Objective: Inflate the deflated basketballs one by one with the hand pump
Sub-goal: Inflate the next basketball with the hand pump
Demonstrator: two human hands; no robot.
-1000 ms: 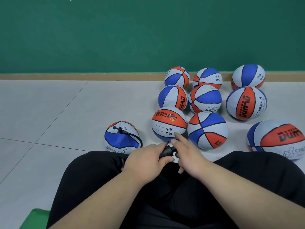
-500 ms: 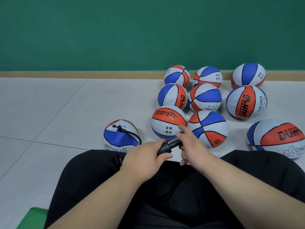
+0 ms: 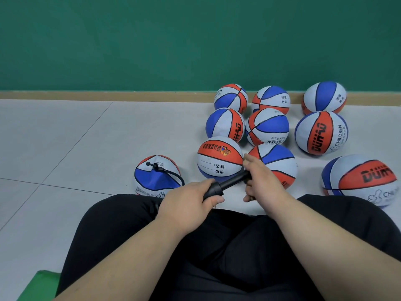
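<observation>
A black hand pump [image 3: 225, 185] lies across my lap, its rod drawn out to the right. My left hand [image 3: 191, 203] grips the pump's barrel. My right hand [image 3: 263, 181] holds the handle at the rod's far end, index finger stretched forward. A black hose [image 3: 171, 173] runs from the pump to the valve of a dented, deflated red, white and blue basketball [image 3: 157, 175] on the floor to the left of my knees. Just beyond my hands sit a rounder ball with an orange top [image 3: 219, 162] and another ball [image 3: 275, 164].
Several more red, white and blue basketballs [image 3: 321, 132] are clustered on the grey tiled floor [image 3: 76, 148] toward the right, up to the green wall [image 3: 173, 40] and its wooden skirting. My black-trousered legs fill the foreground. A green mat corner [image 3: 41, 281] shows at bottom left.
My right hand has pulled the handle away to the right, drawing the pump rod out from the barrel. My left hand has kept its grip in place.
</observation>
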